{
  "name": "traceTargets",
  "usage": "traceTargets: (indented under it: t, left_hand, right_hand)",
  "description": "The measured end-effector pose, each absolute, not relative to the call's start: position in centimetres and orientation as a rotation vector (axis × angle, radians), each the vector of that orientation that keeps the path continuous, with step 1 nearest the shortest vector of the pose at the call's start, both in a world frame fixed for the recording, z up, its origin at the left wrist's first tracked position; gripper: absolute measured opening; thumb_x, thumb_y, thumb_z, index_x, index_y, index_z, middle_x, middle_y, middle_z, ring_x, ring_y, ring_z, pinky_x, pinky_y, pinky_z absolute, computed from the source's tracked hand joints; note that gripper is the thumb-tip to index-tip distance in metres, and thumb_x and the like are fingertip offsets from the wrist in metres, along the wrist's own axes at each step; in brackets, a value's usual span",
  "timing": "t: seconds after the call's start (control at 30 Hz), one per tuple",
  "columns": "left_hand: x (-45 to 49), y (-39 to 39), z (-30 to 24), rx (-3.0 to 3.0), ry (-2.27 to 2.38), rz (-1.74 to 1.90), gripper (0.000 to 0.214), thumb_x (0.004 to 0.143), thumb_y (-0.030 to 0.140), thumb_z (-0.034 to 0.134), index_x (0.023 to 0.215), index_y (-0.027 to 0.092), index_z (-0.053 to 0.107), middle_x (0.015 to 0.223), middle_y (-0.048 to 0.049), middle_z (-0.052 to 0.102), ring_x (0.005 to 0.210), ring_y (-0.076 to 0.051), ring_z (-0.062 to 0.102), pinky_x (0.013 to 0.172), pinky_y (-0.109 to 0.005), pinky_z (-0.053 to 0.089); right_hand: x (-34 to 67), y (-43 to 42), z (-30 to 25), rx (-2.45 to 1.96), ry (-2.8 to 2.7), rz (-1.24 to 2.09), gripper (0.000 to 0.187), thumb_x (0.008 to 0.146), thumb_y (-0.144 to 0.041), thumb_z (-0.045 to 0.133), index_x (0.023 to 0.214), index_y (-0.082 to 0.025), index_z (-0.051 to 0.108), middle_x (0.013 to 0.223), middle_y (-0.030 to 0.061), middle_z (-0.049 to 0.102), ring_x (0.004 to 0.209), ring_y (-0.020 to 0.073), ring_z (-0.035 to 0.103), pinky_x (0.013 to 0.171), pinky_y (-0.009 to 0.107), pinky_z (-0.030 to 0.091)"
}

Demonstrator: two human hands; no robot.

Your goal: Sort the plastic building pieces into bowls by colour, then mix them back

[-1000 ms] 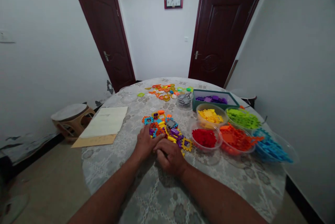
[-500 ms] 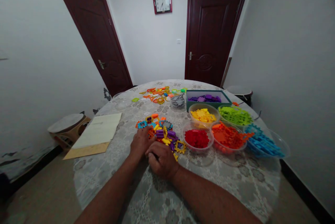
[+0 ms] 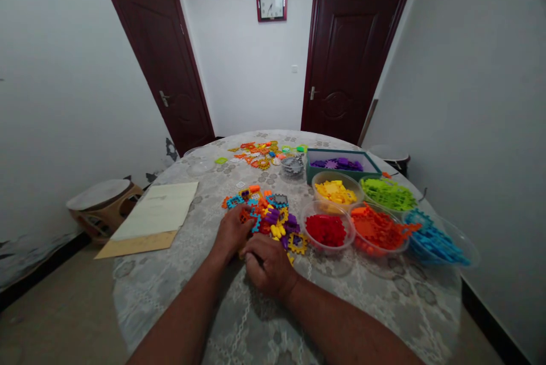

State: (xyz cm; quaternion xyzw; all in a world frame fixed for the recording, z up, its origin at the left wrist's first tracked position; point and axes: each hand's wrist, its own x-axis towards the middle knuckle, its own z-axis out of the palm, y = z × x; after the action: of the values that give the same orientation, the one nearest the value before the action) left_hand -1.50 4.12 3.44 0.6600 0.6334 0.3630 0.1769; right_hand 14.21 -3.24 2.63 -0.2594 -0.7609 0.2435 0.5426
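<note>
A heap of mixed coloured plastic pieces (image 3: 271,214) lies in the middle of the round table (image 3: 179,285). My left hand (image 3: 230,232) rests at the heap's near left edge, fingers curled onto the pieces. My right hand (image 3: 267,262) lies just right of it, knuckles up, fingers folded under, touching the left hand. What either hand holds is hidden. To the right stand bowls of sorted pieces: red (image 3: 326,229), yellow (image 3: 335,190), orange (image 3: 377,227), green (image 3: 388,193), blue (image 3: 439,243).
A green box of purple pieces (image 3: 341,163) and a small bowl of grey pieces (image 3: 292,165) stand farther back, beside a second scatter of pieces (image 3: 260,154). Papers (image 3: 156,214) lie at the table's left. A stool (image 3: 100,203) stands on the floor at left.
Both hands stay together at the heap's near edge; the left hand has nudged slightly into the pieces and a few have shifted. The view has swung a little.
</note>
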Motion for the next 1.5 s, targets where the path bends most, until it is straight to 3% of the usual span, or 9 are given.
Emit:
traceTargets:
  t: [0.4, 0.73, 0.87, 0.97, 1.03, 1.23, 1.33, 1.5]
  left_hand:
    - [-1.6, 3.7, 5.6, 1.569, 1.700, 1.347, 0.032, 0.080, 0.034, 0.077, 0.111, 0.023, 0.076, 0.099, -0.0044, 0.077, 0.086, -0.023, 0.069, 0.082, -0.033, 0.053]
    - [-0.1, 2.6, 6.7, 1.040, 1.221, 1.445, 0.053, 0.072, 0.037, 0.085, 0.120, 0.021, 0.070, 0.096, -0.0031, 0.074, 0.074, -0.017, 0.068, 0.068, -0.028, 0.056]
    - [0.4, 2.3, 6.9, 0.991, 1.108, 1.365, 0.055, 0.071, 0.033, 0.085, 0.122, 0.021, 0.069, 0.092, -0.0019, 0.074, 0.071, -0.017, 0.068, 0.066, -0.028, 0.056]
    - [0.7, 1.9, 7.3, 1.060, 1.087, 1.306, 0.051, 0.071, 0.032, 0.086, 0.118, 0.021, 0.070, 0.092, -0.0020, 0.075, 0.073, -0.018, 0.069, 0.068, -0.028, 0.056]
    - [0.7, 1.6, 7.6, 1.131, 1.094, 1.283, 0.048, 0.070, 0.033, 0.087, 0.113, 0.020, 0.072, 0.092, -0.0017, 0.075, 0.076, -0.018, 0.069, 0.070, -0.028, 0.056]
    - [0.4, 1.7, 7.4, 1.187, 1.116, 1.208, 0.051, 0.071, 0.039, 0.087, 0.116, 0.021, 0.070, 0.089, -0.0006, 0.075, 0.073, -0.019, 0.070, 0.067, -0.029, 0.057]
    - [0.6, 1.9, 7.3, 1.152, 1.108, 1.159, 0.055, 0.073, 0.040, 0.087, 0.121, 0.023, 0.067, 0.089, -0.0009, 0.076, 0.069, -0.020, 0.072, 0.063, -0.030, 0.057]
    - [1.5, 1.7, 7.5, 1.056, 1.061, 1.114, 0.060, 0.069, 0.036, 0.090, 0.121, 0.022, 0.065, 0.086, -0.0012, 0.076, 0.062, -0.019, 0.071, 0.057, -0.029, 0.058]
  right_hand:
    - [14.5, -3.6, 2.8, -0.623, -1.826, 0.552, 0.021, 0.089, -0.014, 0.054, 0.094, -0.022, 0.072, 0.086, 0.0049, 0.073, 0.080, 0.0187, 0.069, 0.077, 0.030, 0.054]
    - [15.4, -3.5, 3.9, -0.671, -1.705, 0.582, 0.019, 0.095, -0.017, 0.055, 0.095, -0.023, 0.073, 0.092, 0.0047, 0.073, 0.087, 0.0196, 0.070, 0.083, 0.033, 0.055]
    - [15.8, -3.2, 4.8, -0.880, -1.409, 0.712, 0.020, 0.101, -0.030, 0.058, 0.117, -0.024, 0.069, 0.105, 0.0051, 0.071, 0.090, 0.0200, 0.069, 0.083, 0.034, 0.057]
    - [16.0, -2.8, 5.4, -0.991, -1.210, 0.883, 0.041, 0.102, -0.041, 0.061, 0.140, -0.026, 0.057, 0.114, 0.0047, 0.068, 0.085, 0.0182, 0.069, 0.074, 0.032, 0.058]
    - [16.2, -2.5, 5.7, -1.038, -1.193, 0.921, 0.050, 0.101, -0.046, 0.065, 0.145, -0.026, 0.054, 0.114, 0.0046, 0.067, 0.083, 0.0183, 0.068, 0.071, 0.031, 0.058]
    - [16.4, -1.8, 6.1, -1.102, -1.191, 0.939, 0.035, 0.097, -0.047, 0.065, 0.124, -0.024, 0.065, 0.096, 0.0029, 0.072, 0.071, 0.0192, 0.068, 0.061, 0.031, 0.057]
    - [16.3, -1.5, 6.2, -1.103, -1.159, 1.001, 0.030, 0.095, -0.046, 0.065, 0.114, -0.023, 0.066, 0.082, -0.0007, 0.071, 0.064, 0.0188, 0.067, 0.057, 0.030, 0.056]
    - [16.3, -0.7, 6.4, -1.074, -1.039, 1.101, 0.023, 0.090, -0.043, 0.064, 0.101, -0.022, 0.065, 0.077, -0.0041, 0.069, 0.058, 0.0151, 0.065, 0.053, 0.027, 0.055]
